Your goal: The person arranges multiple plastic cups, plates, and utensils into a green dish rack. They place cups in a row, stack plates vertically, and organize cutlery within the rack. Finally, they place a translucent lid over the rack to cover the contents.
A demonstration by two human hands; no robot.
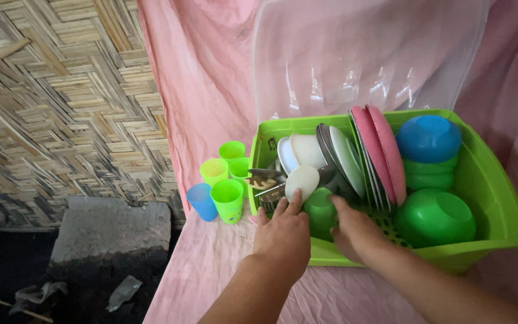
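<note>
Hands at green dish rack's front-left corner: left hand open, fingertips on small white plate; right hand cupping green cup, grip unclear; likely light, stiff, slippery plastic, best pinched by rims.

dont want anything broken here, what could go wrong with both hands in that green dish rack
1. The left hand is touching a small white dish that leans on edge; a nudge might tip it onto the spoons.
2. The pink plates stand upright near the right hand; a bump could topple them.
3. The green rack seems close to the table's cloth-covered edge and could slide.
</note>
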